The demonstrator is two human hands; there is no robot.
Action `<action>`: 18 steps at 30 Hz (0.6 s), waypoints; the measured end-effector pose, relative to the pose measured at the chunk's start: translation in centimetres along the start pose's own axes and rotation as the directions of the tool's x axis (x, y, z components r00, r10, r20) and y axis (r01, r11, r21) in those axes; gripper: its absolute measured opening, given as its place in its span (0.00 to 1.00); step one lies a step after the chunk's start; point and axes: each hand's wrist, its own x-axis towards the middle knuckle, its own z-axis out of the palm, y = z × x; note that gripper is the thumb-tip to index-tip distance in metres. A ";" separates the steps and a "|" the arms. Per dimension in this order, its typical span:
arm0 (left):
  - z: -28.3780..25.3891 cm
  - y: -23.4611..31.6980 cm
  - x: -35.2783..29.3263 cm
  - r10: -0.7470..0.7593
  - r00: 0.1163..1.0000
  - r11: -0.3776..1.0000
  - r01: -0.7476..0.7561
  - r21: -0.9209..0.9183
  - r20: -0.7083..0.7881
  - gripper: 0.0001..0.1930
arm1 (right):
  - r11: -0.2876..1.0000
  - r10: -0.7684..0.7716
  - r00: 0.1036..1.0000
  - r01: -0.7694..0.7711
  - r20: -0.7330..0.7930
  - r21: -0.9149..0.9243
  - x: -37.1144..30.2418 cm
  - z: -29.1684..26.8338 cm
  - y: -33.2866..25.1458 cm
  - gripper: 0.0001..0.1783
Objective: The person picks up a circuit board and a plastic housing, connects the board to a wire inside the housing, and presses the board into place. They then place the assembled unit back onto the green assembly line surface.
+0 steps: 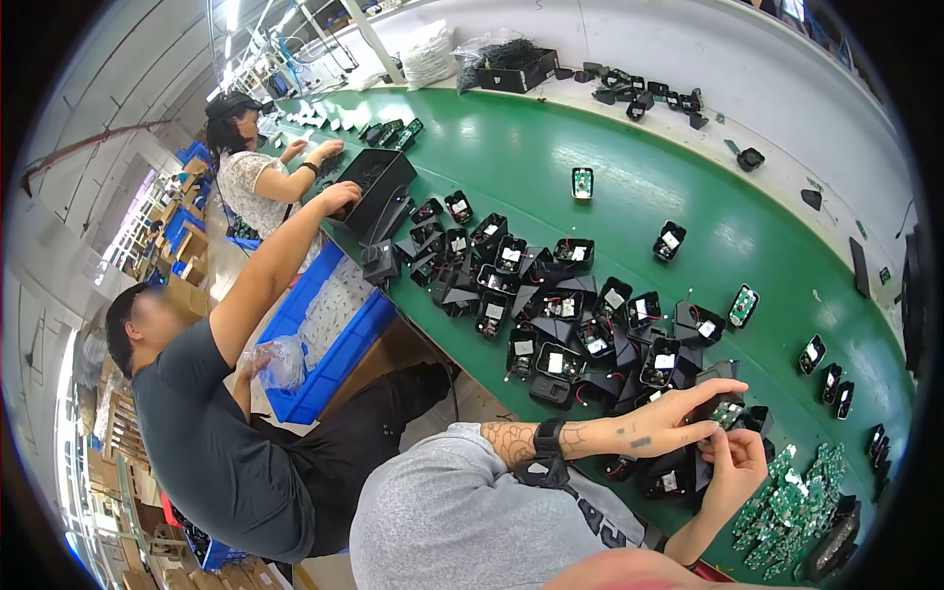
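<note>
My left hand [678, 415], with a dark band on its wrist, reaches over the near end of the green bench. Its fingers and thumb close around a small black housing, largely hidden by them. A green circuit board [727, 414] shows at the housing, between my hands. My right hand [734, 467] pinches at the board's near edge with thumb and fingertips. Just right of that hand lies a heap of loose green circuit boards [790, 506]. Left of my hands, many open black housings [560, 307] with white labels and thin wires crowd together.
Spaced housings, among them one with a green board [743, 305], stand along the green bench [511, 147]. To the left, a co-worker [211, 423] reaches into a black bin [379, 187]; another person [251, 172] works beyond. A blue tray [334, 364] of clear bags sits beside the bench.
</note>
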 end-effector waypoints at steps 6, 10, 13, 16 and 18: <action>0.5 -1.6 -0.4 0.105 0.994 0.952 -0.093 -0.292 0.027 0.31 | 0.765 -0.094 0.994 0.103 0.048 -0.635 -0.5 -0.6 -1.1 0.13; 0.6 -2.1 -0.5 0.203 0.974 0.962 -0.179 -0.207 0.102 0.30 | 0.881 -0.403 0.889 0.440 0.216 -0.171 0.3 -0.5 0.0 0.31; 0.7 -0.9 -0.9 0.160 0.978 0.955 -0.119 -0.273 0.133 0.30 | 0.978 -0.206 0.920 0.205 0.332 0.039 0.5 -2.1 2.7 0.31; 0.9 -0.9 -0.6 0.163 0.972 0.969 -0.126 -0.211 0.168 0.31 | 0.932 -0.191 0.941 0.085 0.280 0.353 0.2 -2.3 3.3 0.29; 1.2 -1.3 -0.1 0.136 0.972 0.988 -0.117 -0.105 0.191 0.30 | 0.981 -0.170 0.964 0.147 0.203 0.123 -0.2 -2.4 2.9 0.29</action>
